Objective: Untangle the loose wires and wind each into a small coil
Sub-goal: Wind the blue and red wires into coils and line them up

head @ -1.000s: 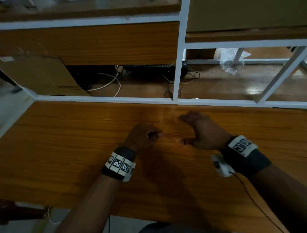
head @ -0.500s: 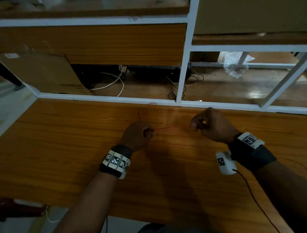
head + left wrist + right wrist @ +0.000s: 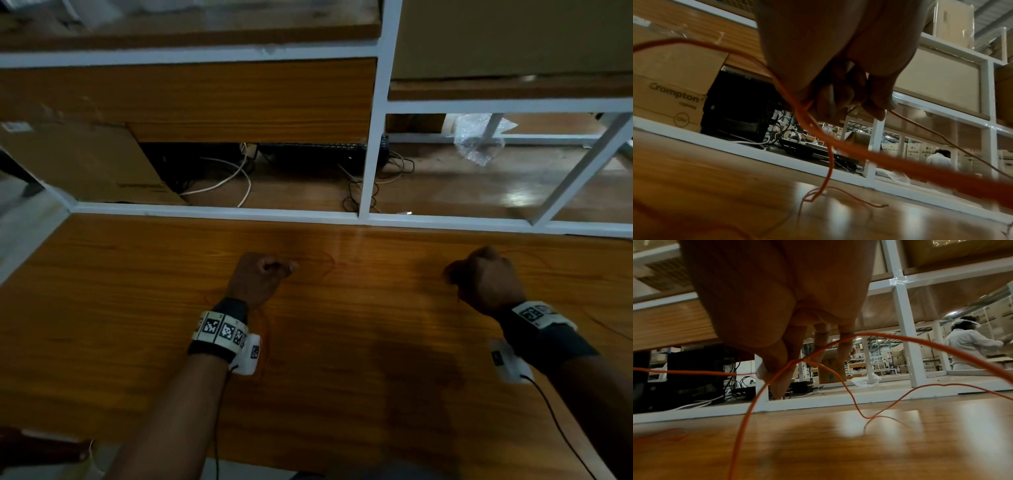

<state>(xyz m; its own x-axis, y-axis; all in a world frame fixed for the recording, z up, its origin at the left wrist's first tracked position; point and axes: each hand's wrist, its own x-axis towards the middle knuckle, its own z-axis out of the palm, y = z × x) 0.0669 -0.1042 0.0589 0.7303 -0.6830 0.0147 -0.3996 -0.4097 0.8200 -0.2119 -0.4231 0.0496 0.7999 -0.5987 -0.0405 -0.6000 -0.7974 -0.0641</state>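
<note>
A thin orange wire [image 3: 748,412] runs over the wooden table [image 3: 137,342]. My left hand [image 3: 263,274] is a fist near the table's middle, fingers curled round the orange wire [image 3: 803,113]; loose strands hang from it to the tabletop. My right hand [image 3: 479,277] is far to the right, thumb and finger pinching the same kind of wire [image 3: 694,373], which stretches away to the left. More loops trail to the right of this hand. In the head view the wire [image 3: 325,263] is faint against the wood.
A white metal frame [image 3: 370,154] borders the table's far edge. Behind it lie black and white cables [image 3: 233,181], a dark keyboard [image 3: 318,154], a cardboard box [image 3: 85,164] and bubble wrap [image 3: 479,140]. A person in white [image 3: 970,345] stands far off.
My hands have drawn far apart: the right hand moved well to the right, the left stayed near the middle. The wire between them has been pulled out longer.
</note>
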